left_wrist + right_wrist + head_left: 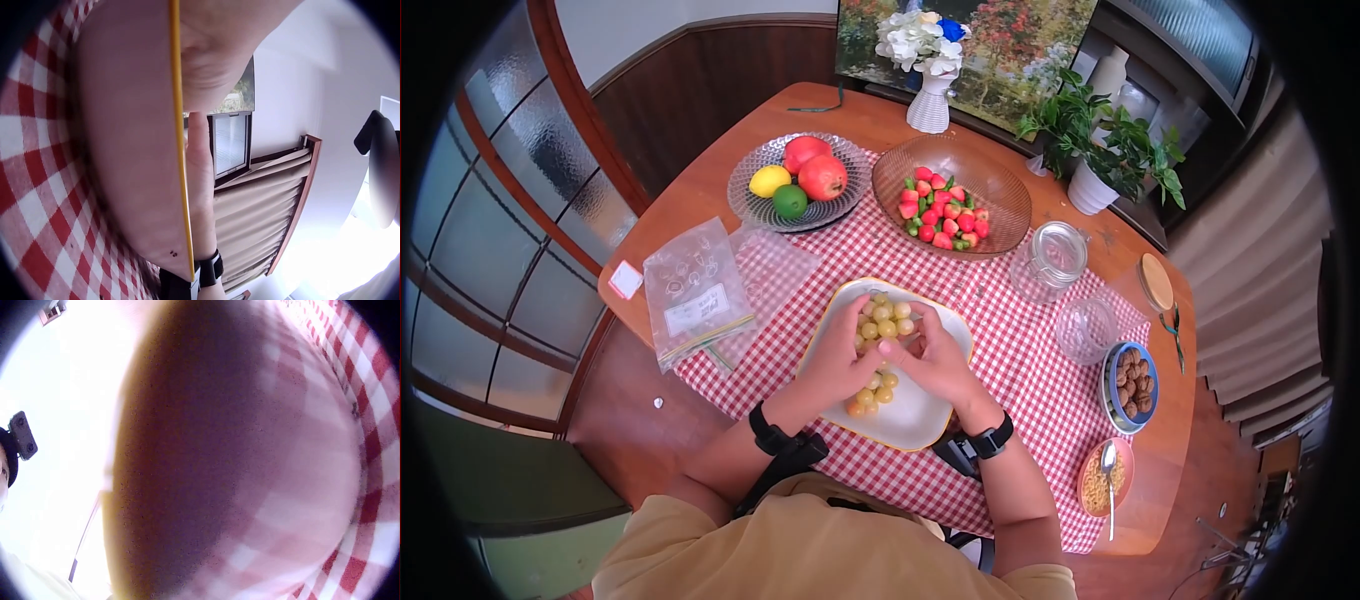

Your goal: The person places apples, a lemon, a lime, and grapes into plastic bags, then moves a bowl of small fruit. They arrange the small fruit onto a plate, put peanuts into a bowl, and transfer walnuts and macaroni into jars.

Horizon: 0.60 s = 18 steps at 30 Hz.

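A bunch of pale green-yellow grapes (887, 328) lies in a white tray with a yellow rim (910, 418) in the head view. My left hand (840, 352) curls round the bunch from the left, and my right hand (935, 358) from the right, with the thumbs close together over the grapes. Below the hands, more grapes (872, 392) rest on the tray. In the left wrist view the tray's side wall (134, 137) hides the grapes, with part of my left hand (215, 56) above it. The tray wall (187, 444) fills much of the right wrist view.
Behind the tray stand a fruit plate (745, 195) and a glass bowl of strawberries (1000, 185). Plastic bags (700, 285) lie left. On the right are glass jars (1040, 270), a bowl of walnuts (1135, 385) and a pink bowl with a spoon (1110, 465).
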Available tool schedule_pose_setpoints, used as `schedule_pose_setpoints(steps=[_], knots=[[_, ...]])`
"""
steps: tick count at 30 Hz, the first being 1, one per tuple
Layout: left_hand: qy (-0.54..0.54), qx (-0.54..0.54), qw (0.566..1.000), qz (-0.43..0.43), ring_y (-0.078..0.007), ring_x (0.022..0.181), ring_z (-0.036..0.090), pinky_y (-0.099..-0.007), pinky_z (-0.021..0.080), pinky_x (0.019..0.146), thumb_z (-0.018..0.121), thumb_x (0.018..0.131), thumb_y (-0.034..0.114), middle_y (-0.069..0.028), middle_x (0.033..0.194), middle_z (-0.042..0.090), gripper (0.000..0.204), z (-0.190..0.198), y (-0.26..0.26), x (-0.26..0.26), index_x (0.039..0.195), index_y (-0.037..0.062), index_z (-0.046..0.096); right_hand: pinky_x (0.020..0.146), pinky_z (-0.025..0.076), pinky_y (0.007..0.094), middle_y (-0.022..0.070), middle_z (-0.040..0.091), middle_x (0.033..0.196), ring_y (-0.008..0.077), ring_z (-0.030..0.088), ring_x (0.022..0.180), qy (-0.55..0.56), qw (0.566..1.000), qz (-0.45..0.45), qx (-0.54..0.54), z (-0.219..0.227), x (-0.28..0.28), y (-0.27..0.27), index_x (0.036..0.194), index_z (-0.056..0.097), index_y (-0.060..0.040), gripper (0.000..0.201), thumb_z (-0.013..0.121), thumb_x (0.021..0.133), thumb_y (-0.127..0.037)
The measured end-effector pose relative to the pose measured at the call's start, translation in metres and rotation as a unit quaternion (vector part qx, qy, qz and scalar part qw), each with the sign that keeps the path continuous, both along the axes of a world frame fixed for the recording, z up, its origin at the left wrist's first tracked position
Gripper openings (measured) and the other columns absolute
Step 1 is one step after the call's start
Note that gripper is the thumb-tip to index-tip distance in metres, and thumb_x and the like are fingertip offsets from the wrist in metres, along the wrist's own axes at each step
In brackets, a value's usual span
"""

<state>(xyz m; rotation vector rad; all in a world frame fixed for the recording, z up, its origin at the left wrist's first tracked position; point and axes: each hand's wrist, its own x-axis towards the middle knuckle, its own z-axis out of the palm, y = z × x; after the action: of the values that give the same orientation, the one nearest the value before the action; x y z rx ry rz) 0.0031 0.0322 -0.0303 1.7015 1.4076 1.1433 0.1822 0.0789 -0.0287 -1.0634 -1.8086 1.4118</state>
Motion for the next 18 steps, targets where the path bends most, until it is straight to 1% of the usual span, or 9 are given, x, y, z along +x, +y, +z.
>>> schedule_pose_setpoints(steps=[1, 3, 5, 7, 10, 12, 14, 16, 18], knots=[[0.0, 0.0, 1.0, 0.0, -0.0382, 0.122, 0.046, -0.0423, 0.038, 0.102, 0.065, 0.087, 0.027, -0.026, 0.131, 0.043, 0.073, 0.001, 0.0, 0.0, 0.141, -0.0051, 0.028, 0.067, 0.049, 0.0269, 0.0114, 0.06, 0.095, 0.0153, 0.059, 0.076, -0.068, 0.997, 0.011, 0.028, 0.005, 0.0, -0.002, 0.136, 0.032, 0.0024, 0.082, 0.074, 0.08, -0.041], [0.022, 0.002, 1.0, 0.014, -0.0385, 0.122, 0.047, -0.0417, 0.037, 0.103, 0.056, 0.092, 0.024, -0.0271, 0.131, 0.045, 0.061, 0.002, 0.001, 0.0, 0.14, -0.0056, 0.03, 0.067, 0.049, 0.0272, 0.0113, 0.06, 0.094, 0.016, 0.059, 0.075, -0.084, 0.996, 0.028, 0.028, 0.016, 0.0, -0.003, 0.138, 0.03, 0.0029, 0.09, 0.077, 0.076, -0.042], [0.019, -0.013, 1.0, 0.007, -0.0386, 0.122, 0.046, -0.0414, 0.037, 0.103, 0.054, 0.093, 0.024, -0.0274, 0.132, 0.044, 0.06, 0.002, 0.001, -0.002, 0.139, -0.0059, 0.031, 0.066, 0.049, 0.0275, 0.0113, 0.06, 0.093, 0.0166, 0.059, 0.075, -0.098, 0.994, 0.044, 0.027, 0.018, 0.0, -0.004, 0.139, 0.028, 0.0034, 0.097, 0.08, 0.072, -0.043], [0.016, -0.027, 1.0, -0.001, -0.0387, 0.123, 0.046, -0.0411, 0.037, 0.104, 0.053, 0.094, 0.024, -0.0277, 0.132, 0.044, 0.058, 0.002, 0.002, -0.003, 0.139, -0.0062, 0.032, 0.066, 0.049, 0.0281, 0.0108, 0.059, 0.091, 0.0178, 0.059, 0.073, -0.091, 0.993, 0.052, 0.045, 0.015, 0.0, -0.005, 0.14, 0.026, 0.0019, 0.094, 0.079, 0.074, -0.037], [0.01, 0.0, 1.0, -0.016, -0.0389, 0.125, 0.045, -0.0416, 0.035, 0.105, 0.059, 0.091, 0.027, -0.0274, 0.132, 0.044, 0.064, 0.004, 0.003, -0.001, 0.139, -0.0059, 0.033, 0.067, 0.049, 0.0282, 0.0091, 0.058, 0.088, 0.017, 0.059, 0.074, -0.059, 0.997, 0.045, 0.036, 0.007, 0.001, -0.002, 0.141, 0.025, 0.0003, 0.087, 0.076, 0.079, -0.031], [0.072, 0.032, 0.996, -0.04, -0.0394, 0.126, 0.043, -0.0425, 0.034, 0.106, 0.067, 0.085, 0.03, -0.0272, 0.135, 0.041, 0.079, 0.006, 0.002, -0.001, 0.143, -0.0041, 0.027, 0.068, 0.049, 0.0279, 0.0092, 0.058, 0.09, 0.0162, 0.059, 0.075, -0.025, 0.998, 0.033, 0.047, -0.003, 0.0, -0.002, 0.141, 0.025, -0.0002, 0.082, 0.074, 0.082, -0.029], [0.09, 0.051, 0.993, -0.055, -0.0396, 0.127, 0.042, -0.0427, 0.034, 0.106, 0.07, 0.082, 0.03, -0.0269, 0.137, 0.038, 0.086, 0.007, 0.001, -0.001, 0.144, -0.0035, 0.022, 0.068, 0.048, 0.0276, 0.0092, 0.058, 0.091, 0.0154, 0.059, 0.077, 0.009, 0.998, 0.022, 0.057, -0.005, 0.0, -0.002, 0.141, 0.025, -0.0007, 0.078, 0.072, 0.084, -0.027], [0.108, 0.069, 0.989, -0.069, -0.0398, 0.127, 0.041, -0.0429, 0.034, 0.106, 0.073, 0.079, 0.03, -0.0265, 0.139, 0.036, 0.093, 0.01, -0.002, 0.0, 0.146, -0.0028, 0.018, 0.069, 0.048, 0.0256, 0.0101, 0.057, 0.097, 0.0141, 0.058, 0.08, 0.07, 0.997, -0.011, -0.008, -0.003, 0.0, -0.001, 0.141, 0.025, -0.0007, 0.076, 0.071, 0.086, -0.026], [0.16, 0.04, 0.983, -0.08, -0.0403, 0.129, 0.039, -0.0427, 0.032, 0.108, 0.073, 0.078, 0.023, -0.0261, 0.141, 0.033, 0.096, 0.019, -0.007, 0.004, 0.147, -0.0027, 0.011, 0.072, 0.049, 0.0257, 0.0108, 0.056, 0.102, 0.0143, 0.058, 0.085, 0.08, 0.996, -0.019, -0.047, -0.004, 0.001, 0.004, 0.14, 0.026, -0.0002, 0.075, 0.071, 0.086, -0.025]])
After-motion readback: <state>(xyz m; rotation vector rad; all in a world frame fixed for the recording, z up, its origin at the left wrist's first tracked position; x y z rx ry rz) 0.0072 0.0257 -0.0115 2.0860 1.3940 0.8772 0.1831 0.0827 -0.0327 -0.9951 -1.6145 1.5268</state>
